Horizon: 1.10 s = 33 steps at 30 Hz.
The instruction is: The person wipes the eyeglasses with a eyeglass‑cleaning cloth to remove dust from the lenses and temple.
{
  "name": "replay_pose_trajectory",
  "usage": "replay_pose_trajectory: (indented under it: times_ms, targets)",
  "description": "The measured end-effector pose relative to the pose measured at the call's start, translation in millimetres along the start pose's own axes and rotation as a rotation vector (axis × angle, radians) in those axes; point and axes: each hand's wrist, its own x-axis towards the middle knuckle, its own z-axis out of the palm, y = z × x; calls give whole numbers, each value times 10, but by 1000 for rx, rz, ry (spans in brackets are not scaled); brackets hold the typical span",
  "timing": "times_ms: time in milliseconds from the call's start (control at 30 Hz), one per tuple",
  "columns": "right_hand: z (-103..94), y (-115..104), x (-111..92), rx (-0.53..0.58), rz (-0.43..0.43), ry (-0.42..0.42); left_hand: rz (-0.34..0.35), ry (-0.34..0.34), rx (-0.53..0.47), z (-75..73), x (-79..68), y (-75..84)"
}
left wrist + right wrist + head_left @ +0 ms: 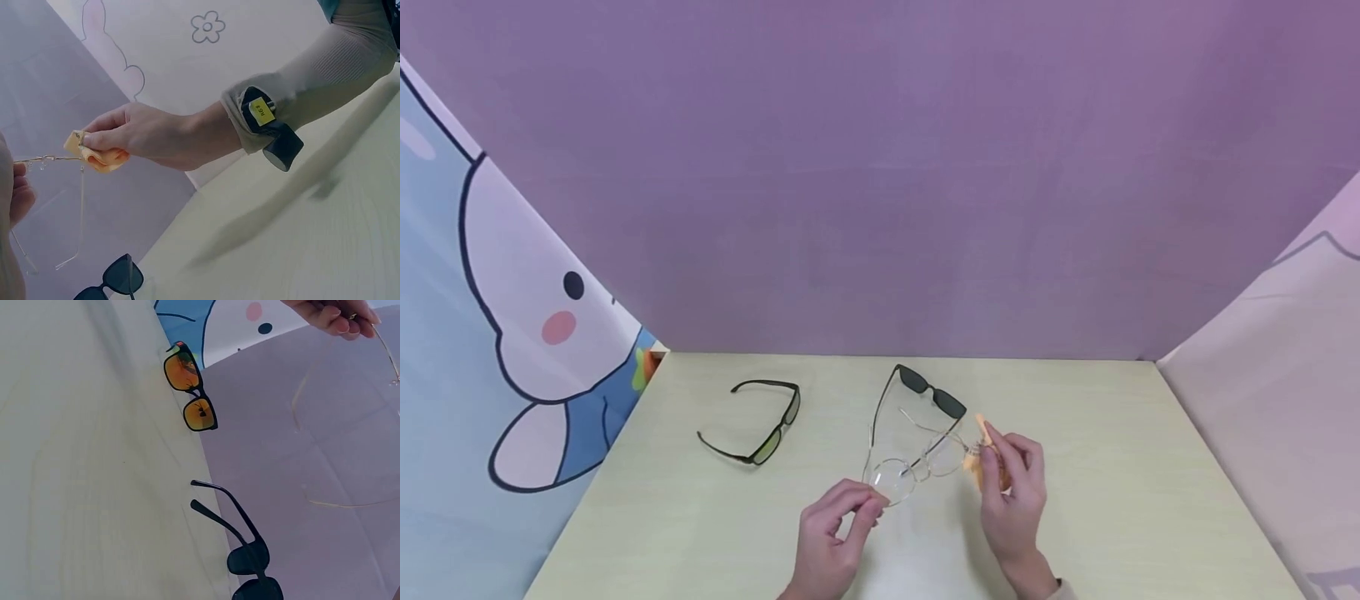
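Note:
A pair of thin gold-wire glasses with clear round lenses is held up over the table between both hands. My left hand pinches the rim at its left end. At the other end, my right hand grips an orange cloth, which is folded against the frame by the right lens. In the left wrist view the cloth is bunched under the right thumb, and one temple hangs down. The right wrist view shows the left hand pinching the wire; the cloth is out of that view.
Dark-lensed sunglasses lie on the table just beyond the held glasses, temples spread. Farther left lies a black-framed pair with tinted lenses. A purple cloth wall rises at the back, with printed curtains at the sides.

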Motion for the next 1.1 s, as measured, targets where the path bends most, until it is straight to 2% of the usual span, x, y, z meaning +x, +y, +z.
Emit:
replay_pose_trajectory:
  times_ms: [100,233,400,567,700,833,1000,1100]
  targets:
    - [16,-51,10,28,-51,6,-1,10,-9,8,3,12]
    - [44,-105,-24,72,-121,-55,18,7,-11,33,28,26]
    - [91,-166,-80,116,-133,-93,28,2,-25,38,43,32]
    - [142,-229,-148,168,-156,-158,-7,11,-40,39,22,32]
    - [150,-228,-153,176,-122,-190,-26,12,-24,40,0,32]
    - [130,-171,-109,131,-66,-191,2,17,-3,37,-10,26]
    - [91,-90,-126,105,9,-173,26,28,-35,17,-21,14]
    - [85,-89,-164,107,17,-175,30,22,-36,0,-17,15]
